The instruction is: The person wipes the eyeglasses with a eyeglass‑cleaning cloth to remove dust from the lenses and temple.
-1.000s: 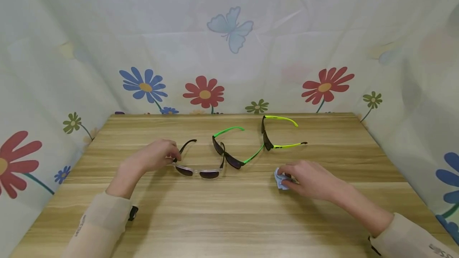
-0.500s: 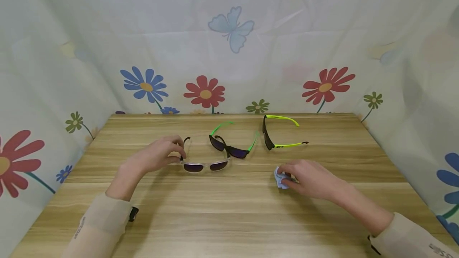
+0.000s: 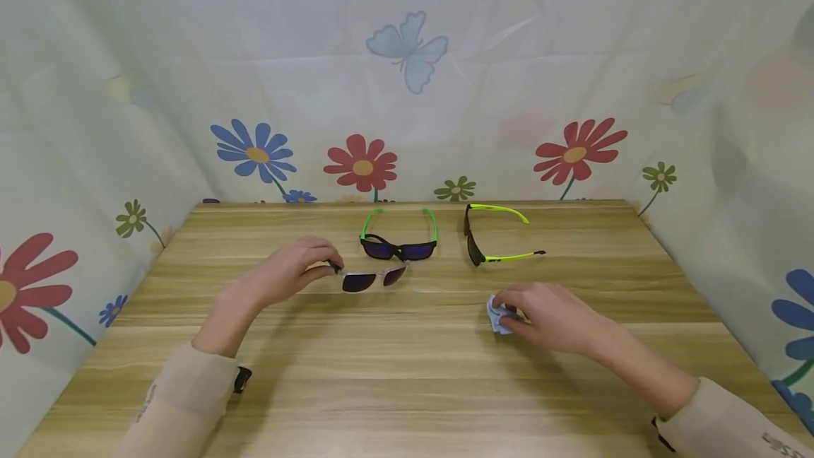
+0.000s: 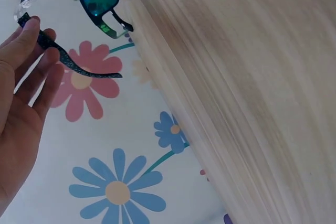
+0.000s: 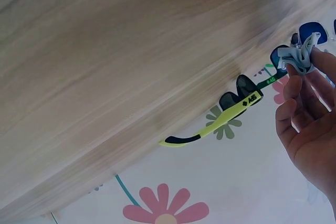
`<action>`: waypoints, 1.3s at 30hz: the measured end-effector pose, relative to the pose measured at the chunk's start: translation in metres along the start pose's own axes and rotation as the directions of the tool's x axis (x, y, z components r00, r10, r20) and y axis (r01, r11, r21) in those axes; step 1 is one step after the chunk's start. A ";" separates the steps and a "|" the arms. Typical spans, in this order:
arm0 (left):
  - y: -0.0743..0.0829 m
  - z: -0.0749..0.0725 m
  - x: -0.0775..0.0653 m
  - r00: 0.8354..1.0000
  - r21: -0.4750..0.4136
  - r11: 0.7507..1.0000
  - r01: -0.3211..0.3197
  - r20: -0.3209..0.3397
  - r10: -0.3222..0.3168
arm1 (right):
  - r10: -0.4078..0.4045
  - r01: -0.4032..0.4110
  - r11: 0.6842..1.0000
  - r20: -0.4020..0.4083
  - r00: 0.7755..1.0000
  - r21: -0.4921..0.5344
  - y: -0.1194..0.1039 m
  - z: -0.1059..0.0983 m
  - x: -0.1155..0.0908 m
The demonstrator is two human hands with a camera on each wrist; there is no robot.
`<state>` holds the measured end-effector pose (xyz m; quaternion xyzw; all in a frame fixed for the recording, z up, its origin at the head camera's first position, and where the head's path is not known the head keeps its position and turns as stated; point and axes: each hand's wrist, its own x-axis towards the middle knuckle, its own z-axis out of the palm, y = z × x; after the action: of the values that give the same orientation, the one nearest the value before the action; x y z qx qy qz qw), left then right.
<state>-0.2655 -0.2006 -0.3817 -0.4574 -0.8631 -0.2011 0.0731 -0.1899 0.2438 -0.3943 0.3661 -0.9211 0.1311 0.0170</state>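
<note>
Over the surface [image 3: 407,387], my left grip [image 3: 289,272] pinches the clear-framed glasses [image 3: 359,283] by one black temple [image 4: 79,68], near the green pair [image 3: 417,251]; my right grip [image 3: 550,316] grasps a blue cloth [image 3: 496,318].

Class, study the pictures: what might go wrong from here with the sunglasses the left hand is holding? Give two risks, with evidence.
1. The left hand pinches the clear-framed sunglasses by one black temple, so the front could swing and strain that hinge.
2. In the head view, their other black temple appears to overlap the green-templed sunglasses; it might snag and drag them.
</note>
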 end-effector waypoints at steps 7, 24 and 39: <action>0.007 0.002 0.007 0.997 0.048 0.998 -0.041 -0.058 0.044 | -0.001 0.001 1.000 -0.010 1.000 0.008 0.000 -0.001 0.000; 0.024 -0.003 0.018 0.991 0.163 0.987 -0.018 -0.129 0.039 | 0.011 -0.011 1.000 -0.010 1.000 0.005 0.000 -0.003 0.000; 0.027 -0.005 0.020 0.984 0.238 0.971 0.026 -0.176 0.016 | 0.024 -0.024 1.000 -0.005 1.000 0.005 0.000 -0.005 -0.001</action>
<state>-0.2550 -0.1741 -0.3633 -0.4234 -0.8723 -0.1356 0.2035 -0.1898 0.2460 -0.3898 0.3546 -0.9251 0.1346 0.0166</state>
